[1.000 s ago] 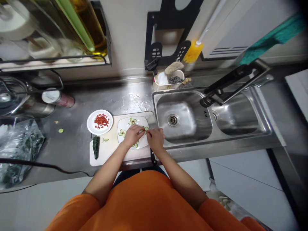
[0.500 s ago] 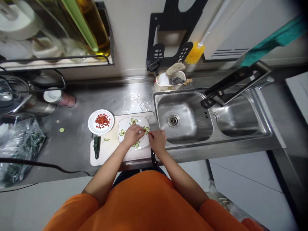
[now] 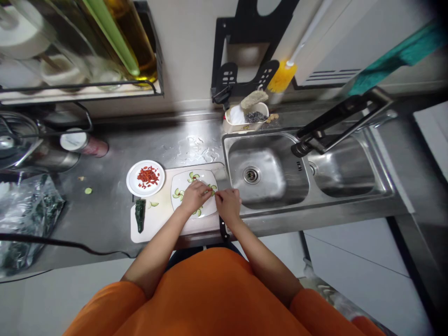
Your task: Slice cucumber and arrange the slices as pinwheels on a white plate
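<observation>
Over a white square plate (image 3: 179, 209), my left hand (image 3: 195, 195) has its fingers pinched together at the right-hand group of cucumber slices (image 3: 213, 187). Facing it from the plate's right edge, my right hand (image 3: 228, 204) pinches close to the same slices. Whatever sits between either hand's fingertips is too small to make out. Other thin green-edged cucumber slices (image 3: 192, 176) lie in small fans around the plate, some with red bits. The plate rests on a pale cutting board (image 3: 157, 224). Left of it, a small white plate (image 3: 133, 181) carries red dried berries (image 3: 148, 176), apparently goji.
A dark green cucumber piece (image 3: 139, 215) lies on the board's left. A black-handled knife (image 3: 223, 229) lies at its right edge, beside the double sink (image 3: 269, 172). A plastic bag of greens (image 3: 31, 214), a jar (image 3: 84, 142) and a cucumber end (image 3: 88, 191) are leftward.
Both hands stay at the right-hand cucumber slices, with only slight finger movement. The whole view has shifted a little.
</observation>
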The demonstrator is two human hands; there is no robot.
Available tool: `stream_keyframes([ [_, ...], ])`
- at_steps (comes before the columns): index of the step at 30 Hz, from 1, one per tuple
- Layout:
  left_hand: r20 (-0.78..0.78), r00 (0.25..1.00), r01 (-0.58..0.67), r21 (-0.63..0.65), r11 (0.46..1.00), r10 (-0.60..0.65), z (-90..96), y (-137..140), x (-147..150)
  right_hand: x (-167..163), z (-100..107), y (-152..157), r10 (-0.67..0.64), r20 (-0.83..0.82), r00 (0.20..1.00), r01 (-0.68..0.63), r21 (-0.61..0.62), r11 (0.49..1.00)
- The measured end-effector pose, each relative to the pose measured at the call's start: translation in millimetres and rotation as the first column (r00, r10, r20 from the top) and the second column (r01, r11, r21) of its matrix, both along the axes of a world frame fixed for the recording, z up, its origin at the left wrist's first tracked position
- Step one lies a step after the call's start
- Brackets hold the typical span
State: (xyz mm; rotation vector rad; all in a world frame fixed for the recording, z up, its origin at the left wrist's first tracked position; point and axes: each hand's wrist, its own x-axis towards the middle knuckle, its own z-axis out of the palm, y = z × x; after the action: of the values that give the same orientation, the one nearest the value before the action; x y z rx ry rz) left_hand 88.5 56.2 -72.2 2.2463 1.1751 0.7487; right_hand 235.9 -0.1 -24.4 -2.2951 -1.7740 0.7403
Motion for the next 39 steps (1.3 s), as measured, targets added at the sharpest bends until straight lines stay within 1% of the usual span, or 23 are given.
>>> stream_keyframes([
  [4, -0.004, 1.000, -0.002, 0.003, 1.000, 0.002, 0.6, -0.4, -1.1, 0.2, -1.6, 0.0, -0.016, -0.017, 1.000, 0.017, 0.028, 0.999],
  [13, 0.001, 1.000, -0.010, 0.010, 1.000, 0.010, 5.2, -0.9, -4.0, 0.5, -2.0, 0.7, -0.019, -0.031, 0.999, 0.020, 0.038, 0.999],
  [19, 0.017, 1.000, -0.012, 0.004, 1.000, 0.012, 1.3, -1.8, -4.8, 0.6, -1.8, 0.4, -0.011, -0.021, 1.000, 0.012, 0.035, 0.999],
  [26, -0.010, 1.000, 0.009, 0.000, 1.000, -0.009, -1.8, -2.2, -2.0, -0.3, -1.7, -0.7, -0.021, -0.022, 1.000, 0.022, 0.023, 0.999],
  [34, 0.000, 1.000, 0.006, -0.019, 1.000, -0.006, 3.2, -2.6, -2.2, 1.4, -2.6, 0.3, -0.022, -0.032, 0.999, 0.025, 0.080, 0.996],
  [39, 0.013, 1.000, 0.005, -0.016, 1.000, -0.004, 4.5, -2.5, -2.9, 1.1, -4.1, 0.2, -0.035, -0.043, 0.998, 0.038, 0.078, 0.996],
])
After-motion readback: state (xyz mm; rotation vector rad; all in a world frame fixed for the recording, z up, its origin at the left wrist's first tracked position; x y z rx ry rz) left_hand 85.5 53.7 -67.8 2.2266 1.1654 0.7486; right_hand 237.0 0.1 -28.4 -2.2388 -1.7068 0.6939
